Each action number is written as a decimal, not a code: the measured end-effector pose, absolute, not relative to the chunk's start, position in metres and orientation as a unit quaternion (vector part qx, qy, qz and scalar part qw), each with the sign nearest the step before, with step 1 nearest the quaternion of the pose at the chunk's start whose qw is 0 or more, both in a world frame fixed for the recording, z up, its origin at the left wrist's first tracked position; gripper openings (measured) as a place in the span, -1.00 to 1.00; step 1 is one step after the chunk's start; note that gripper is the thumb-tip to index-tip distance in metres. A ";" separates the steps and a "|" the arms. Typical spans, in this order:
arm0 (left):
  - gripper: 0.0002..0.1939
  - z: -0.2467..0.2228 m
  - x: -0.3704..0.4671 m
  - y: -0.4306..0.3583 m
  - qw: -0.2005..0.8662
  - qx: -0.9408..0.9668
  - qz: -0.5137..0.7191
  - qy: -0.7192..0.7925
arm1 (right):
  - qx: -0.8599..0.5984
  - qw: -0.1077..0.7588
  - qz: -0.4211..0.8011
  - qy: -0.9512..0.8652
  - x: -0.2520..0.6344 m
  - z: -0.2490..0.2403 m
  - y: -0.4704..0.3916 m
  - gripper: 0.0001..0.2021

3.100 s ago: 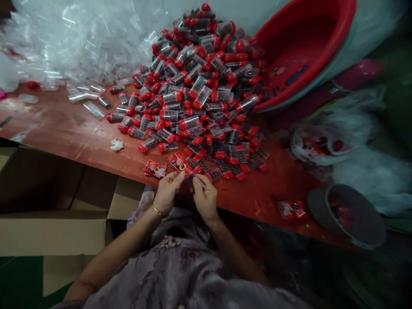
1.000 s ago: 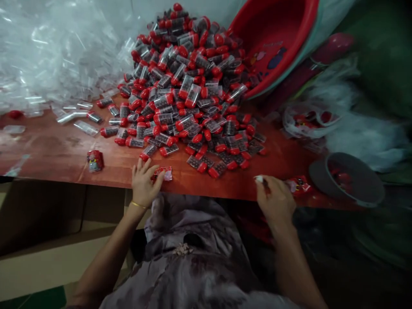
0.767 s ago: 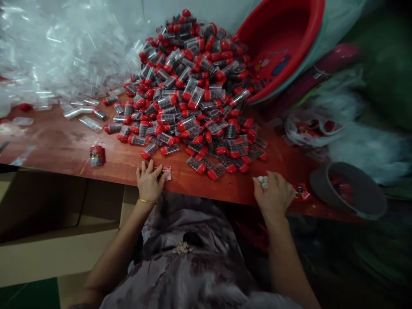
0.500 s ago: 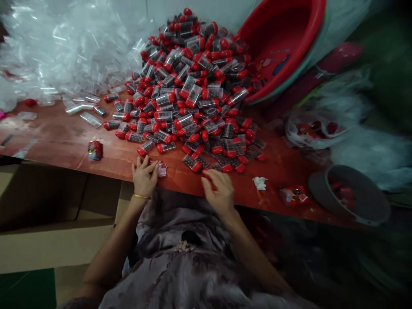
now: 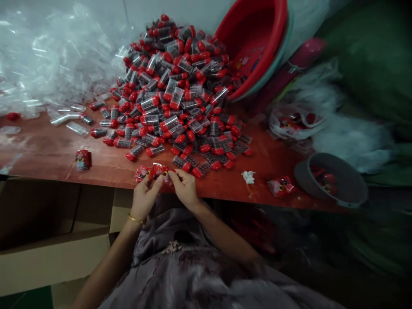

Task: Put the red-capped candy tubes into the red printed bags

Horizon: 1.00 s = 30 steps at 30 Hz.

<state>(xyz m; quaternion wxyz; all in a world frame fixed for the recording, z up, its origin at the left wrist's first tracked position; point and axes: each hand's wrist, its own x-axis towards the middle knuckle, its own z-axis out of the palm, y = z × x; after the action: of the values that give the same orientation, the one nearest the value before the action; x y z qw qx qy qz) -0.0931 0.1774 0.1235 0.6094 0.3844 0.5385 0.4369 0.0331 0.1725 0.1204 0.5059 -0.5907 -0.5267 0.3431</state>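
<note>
A small red printed packet is held between my two hands at the table's front edge. My left hand pinches its left side, thumb against fingers. My right hand grips the right end with closed fingertips. Just left of it, by my left fingertips, shows another red packet; whether my left hand touches it I cannot tell. Beyond my hands rises a big heap of clear tubes with red caps and dark contents.
A red packet stack lies to the left, another packet to the right beside a grey bowl. White scraps lie between. Clear empty sleeves pile at back left; a red basin leans behind. An open cardboard box stands below left.
My right hand, earlier open near the heap, has come left to meet my left hand. Both now hold a red packet. The view has shifted somewhat to the right.
</note>
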 end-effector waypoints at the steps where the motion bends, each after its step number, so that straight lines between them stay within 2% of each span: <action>1: -0.48 0.123 -0.088 0.174 0.659 0.339 0.419 0.525 | -0.600 0.499 0.323 -0.535 0.035 0.119 0.168 -0.69; 3: -0.49 0.122 -0.078 0.168 0.697 0.272 0.421 0.513 | -0.616 0.482 0.278 -0.557 0.038 0.117 0.162 -0.66; 6: -0.56 0.121 -0.068 0.164 0.695 0.199 0.474 0.502 | -0.621 0.466 0.224 -0.589 0.041 0.114 0.157 -0.60; 10: -0.60 0.126 -0.070 0.169 0.722 0.133 0.483 0.477 | -0.576 0.443 0.172 -0.665 0.058 0.122 0.165 -0.70; 12: -0.61 0.128 -0.074 0.174 0.732 0.116 0.474 0.475 | -0.551 0.404 0.137 -0.717 0.074 0.132 0.177 -0.71; 14: -0.61 0.129 -0.079 0.179 0.736 0.106 0.464 0.481 | -0.530 0.309 0.088 -0.785 0.094 0.142 0.193 -0.70; 18: -0.62 0.128 -0.084 0.185 0.746 0.102 0.460 0.471 | -0.469 0.042 0.008 -0.882 0.121 0.155 0.219 -0.60; 20: -0.62 0.127 -0.086 0.186 0.751 0.109 0.463 0.459 | -0.440 -0.019 -0.005 -0.898 0.125 0.155 0.222 -0.66; 22: -0.60 0.127 -0.088 0.186 0.760 0.112 0.459 0.446 | -0.426 -0.035 -0.012 -0.904 0.124 0.153 0.220 -0.68; 27: -0.60 0.128 -0.096 0.188 0.790 0.101 0.434 0.421 | -0.390 -0.022 -0.012 -0.920 0.118 0.144 0.225 -0.60; 30: -0.64 0.128 -0.104 0.190 0.783 0.099 0.447 0.421 | -0.352 -0.009 0.010 -0.936 0.114 0.138 0.236 -0.69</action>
<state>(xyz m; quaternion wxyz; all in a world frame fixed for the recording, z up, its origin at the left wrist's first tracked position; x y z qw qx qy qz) -0.1037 0.1896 0.1283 0.7826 0.0991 0.4212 0.4474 0.1142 0.2361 0.1381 -0.0095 -0.3515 -0.9361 0.0102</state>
